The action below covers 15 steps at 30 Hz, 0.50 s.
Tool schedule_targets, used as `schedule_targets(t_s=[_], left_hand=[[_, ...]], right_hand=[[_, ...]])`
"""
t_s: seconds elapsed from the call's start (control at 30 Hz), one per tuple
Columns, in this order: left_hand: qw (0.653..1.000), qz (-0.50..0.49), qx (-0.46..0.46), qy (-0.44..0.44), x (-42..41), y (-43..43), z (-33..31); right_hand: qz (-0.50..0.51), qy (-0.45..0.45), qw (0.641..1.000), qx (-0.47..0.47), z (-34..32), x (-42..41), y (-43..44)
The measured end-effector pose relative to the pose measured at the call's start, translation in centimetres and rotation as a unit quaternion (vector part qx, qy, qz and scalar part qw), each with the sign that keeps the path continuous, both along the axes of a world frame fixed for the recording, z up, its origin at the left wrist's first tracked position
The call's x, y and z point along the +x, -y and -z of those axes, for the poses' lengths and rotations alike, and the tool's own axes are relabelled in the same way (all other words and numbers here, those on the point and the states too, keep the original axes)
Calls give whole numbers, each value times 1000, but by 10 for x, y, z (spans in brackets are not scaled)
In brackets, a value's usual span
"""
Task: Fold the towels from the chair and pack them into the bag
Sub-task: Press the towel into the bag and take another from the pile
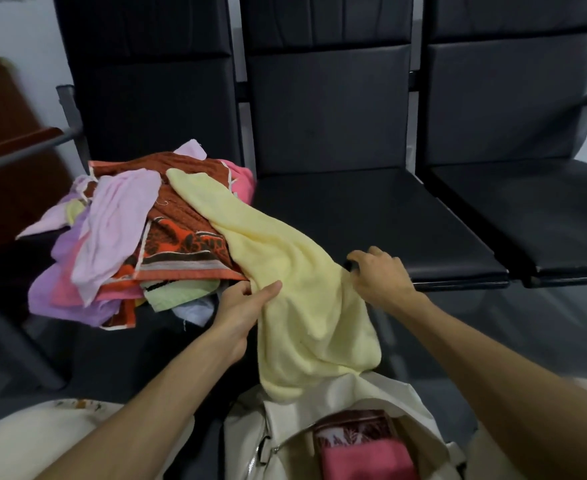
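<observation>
A pale yellow towel (299,278) stretches from the pile down toward the bag. My left hand (247,306) pinches its left edge and my right hand (378,271) grips its right edge near the front of the middle seat. A heap of unfolded towels (136,237), pink, lilac, orange-brown patterned and green, lies on the left chair seat. The cream fabric bag (382,407) stands open between my knees, with a folded pink towel (364,459) and a folded dark red patterned one (350,427) inside it.
A row of three joined black padded chairs (354,209) faces me; the middle and right seats carry nothing. A metal armrest (67,109) and a red-brown wooden piece of furniture (4,140) stand at the left. The floor is dark grey.
</observation>
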<state>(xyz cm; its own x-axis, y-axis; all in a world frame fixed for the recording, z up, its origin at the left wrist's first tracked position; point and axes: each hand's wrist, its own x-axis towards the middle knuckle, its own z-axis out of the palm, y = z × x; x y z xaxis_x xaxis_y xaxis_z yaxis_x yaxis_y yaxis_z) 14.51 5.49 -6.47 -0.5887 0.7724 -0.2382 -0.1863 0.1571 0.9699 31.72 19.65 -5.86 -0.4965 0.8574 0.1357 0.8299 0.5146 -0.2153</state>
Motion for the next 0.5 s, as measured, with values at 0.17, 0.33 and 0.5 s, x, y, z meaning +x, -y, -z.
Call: schedule_targets(t_s=[0.17,0.33,0.5], left_hand=[[998,8,5,63,0,-1,-2],[996,-20,7,81,-6,1,0],[991,-70,23,111,-12,1,-6]], right_hand=[[-28,-34,998,50,12,-33,5],[-37,-49,998,27,7,-41,7],[29,-157,982,-100,-20,-22,8]])
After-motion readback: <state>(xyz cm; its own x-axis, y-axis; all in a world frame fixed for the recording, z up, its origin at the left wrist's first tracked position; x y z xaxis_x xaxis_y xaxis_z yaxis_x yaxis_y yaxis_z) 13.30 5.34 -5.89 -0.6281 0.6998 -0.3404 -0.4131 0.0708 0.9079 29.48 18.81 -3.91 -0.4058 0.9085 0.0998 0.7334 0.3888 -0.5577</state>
